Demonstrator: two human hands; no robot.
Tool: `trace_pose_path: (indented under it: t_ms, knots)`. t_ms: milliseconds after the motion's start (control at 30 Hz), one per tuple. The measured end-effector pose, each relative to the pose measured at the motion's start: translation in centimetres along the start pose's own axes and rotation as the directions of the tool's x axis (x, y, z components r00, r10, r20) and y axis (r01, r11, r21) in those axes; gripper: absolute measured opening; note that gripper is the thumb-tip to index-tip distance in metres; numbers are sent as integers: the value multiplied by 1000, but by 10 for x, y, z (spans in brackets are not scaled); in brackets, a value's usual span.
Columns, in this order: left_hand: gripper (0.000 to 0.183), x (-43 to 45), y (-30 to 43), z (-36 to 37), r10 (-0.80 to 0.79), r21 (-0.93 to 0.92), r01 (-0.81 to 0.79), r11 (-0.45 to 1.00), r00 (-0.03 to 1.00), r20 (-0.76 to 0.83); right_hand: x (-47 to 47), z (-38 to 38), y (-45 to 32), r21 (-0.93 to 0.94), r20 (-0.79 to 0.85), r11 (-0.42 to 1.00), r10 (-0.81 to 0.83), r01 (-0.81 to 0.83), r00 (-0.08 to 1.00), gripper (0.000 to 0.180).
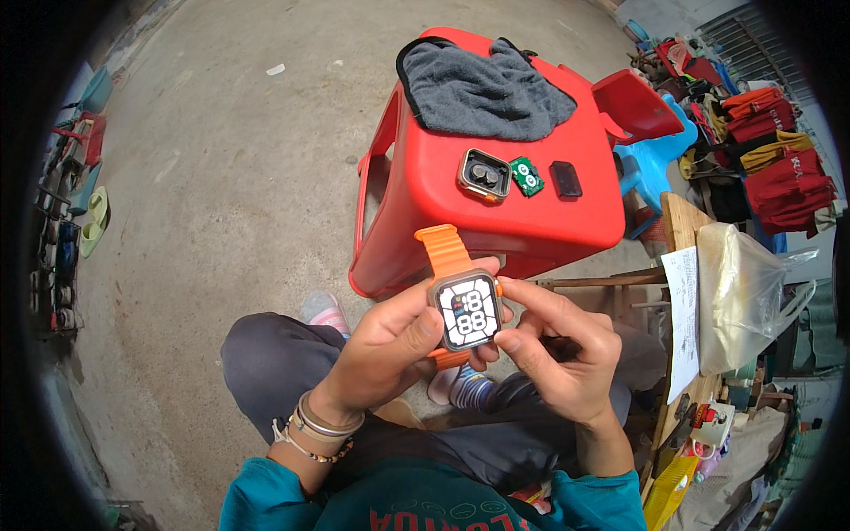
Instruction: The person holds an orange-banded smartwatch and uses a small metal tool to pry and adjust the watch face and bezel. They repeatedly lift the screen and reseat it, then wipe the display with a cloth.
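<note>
My left hand (392, 338) holds a smartwatch (468, 310) with an orange strap, its lit face turned up, thumb on its left edge. The fingertips of my right hand (564, 345) are at the watch's right side, the index finger at the orange crown and the thumb near the lower right corner. Beyond them, on a red plastic stool (524, 222), lie an opened watch case (485, 175) with round parts inside, a small green circuit board (527, 176) touching or very near it, and a dark rectangular piece (566, 179). Behind these is a crumpled grey cloth (485, 86).
On the right, a wooden table (687, 222) bears a paper sheet (682, 318), a clear plastic bag (737, 299) and a mug (712, 423). A blue plastic chair (654, 156) stands behind the stool. Slippers (95, 219) lie on the concrete floor at left.
</note>
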State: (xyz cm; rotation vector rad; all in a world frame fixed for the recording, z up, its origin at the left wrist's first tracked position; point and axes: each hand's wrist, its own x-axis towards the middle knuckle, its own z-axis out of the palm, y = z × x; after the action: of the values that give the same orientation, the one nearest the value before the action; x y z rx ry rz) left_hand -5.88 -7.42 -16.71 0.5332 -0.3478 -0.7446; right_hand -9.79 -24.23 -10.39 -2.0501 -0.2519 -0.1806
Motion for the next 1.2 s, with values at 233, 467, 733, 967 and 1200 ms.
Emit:
trace_pose_path:
  t_ms: [233, 467, 733, 967, 1200]
  knots:
    - [68, 1, -1, -1, 13, 85, -11, 996, 1000, -22, 0, -3, 3, 14, 77, 1000, 3, -4, 997, 40]
    - [67, 0, -1, 0, 24, 91, -20, 996, 999, -45, -2, -2, 5, 29, 94, 999, 15, -17, 995, 40]
    - [66, 1, 0, -1, 14, 37, -13, 999, 999, -28, -3, -1, 7, 24, 83, 1000, 14, -16, 996, 40]
    - [64, 2, -3, -4, 20, 22, -20, 1000, 999, -27, -3, -1, 8, 42, 72, 999, 30, -33, 997, 39]
    - [72, 2, -5, 3, 25, 63, -16, 998, 989, -148, -4, 2, 7, 41, 63, 999, 28, -30, 998, 40]
